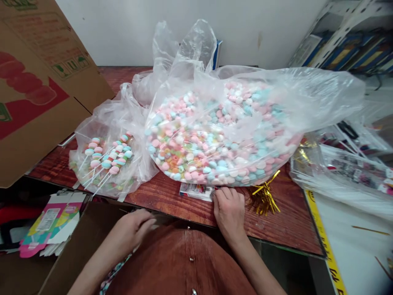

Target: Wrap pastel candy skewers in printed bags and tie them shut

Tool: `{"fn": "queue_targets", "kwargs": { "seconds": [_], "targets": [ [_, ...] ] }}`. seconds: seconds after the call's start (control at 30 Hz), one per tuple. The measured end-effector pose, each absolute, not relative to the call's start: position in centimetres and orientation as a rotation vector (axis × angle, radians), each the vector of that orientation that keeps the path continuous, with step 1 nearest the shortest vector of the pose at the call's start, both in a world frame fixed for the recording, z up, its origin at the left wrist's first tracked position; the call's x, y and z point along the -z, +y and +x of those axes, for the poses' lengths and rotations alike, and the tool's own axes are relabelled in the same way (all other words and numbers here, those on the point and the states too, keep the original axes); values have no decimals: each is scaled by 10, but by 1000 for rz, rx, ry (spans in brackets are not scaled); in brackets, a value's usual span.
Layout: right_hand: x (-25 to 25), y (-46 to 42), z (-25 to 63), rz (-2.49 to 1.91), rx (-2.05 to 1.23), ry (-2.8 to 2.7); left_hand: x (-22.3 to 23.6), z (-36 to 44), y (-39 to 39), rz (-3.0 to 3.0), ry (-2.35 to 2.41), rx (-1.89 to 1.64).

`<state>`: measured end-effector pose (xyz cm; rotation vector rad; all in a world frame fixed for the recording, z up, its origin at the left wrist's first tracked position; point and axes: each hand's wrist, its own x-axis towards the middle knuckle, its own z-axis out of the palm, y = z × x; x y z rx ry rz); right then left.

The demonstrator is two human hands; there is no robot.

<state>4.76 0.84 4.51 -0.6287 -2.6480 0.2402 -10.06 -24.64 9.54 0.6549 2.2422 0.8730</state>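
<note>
My right hand (pixel 229 209) rests on the table's front part with its fingers curled under. Beside its thumb side lies a small stack of printed packets (pixel 195 191), partly beneath the big bag; anything inside the fingers is hidden. Lower left, my left hand (pixel 132 227) hovers at the table edge, fingers loosely bent, thumb apart, nothing visible in it. A large clear plastic bag of pastel candies (pixel 211 151) fills the middle, pink, blue and white. To its left, several candy skewers (pixel 112 155) on white sticks lie on another clear bag (pixel 135 164).
Gold tinsel (pixel 266 196) sits right of my right hand on the red-brown wooden table (pixel 285 217). A big cardboard box (pixel 46 82) stands at left, above flattened colourful cartons (pixel 53 223). Plastic-wrapped packages (pixel 353 168) lie at right, near a metal shelf (pixel 340 28).
</note>
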Motion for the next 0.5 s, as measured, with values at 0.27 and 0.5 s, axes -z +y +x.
{"fn": "queue_targets", "kwargs": {
  "seconds": [0.27,0.5],
  "targets": [
    [-89,5,79,-283,-253,-2369,-95,-39,-117,338,1006,-1525],
    [-97,4,76,-795,-1223,-1895,-114,-39,-73,9,974,-1912]
  ]
}}
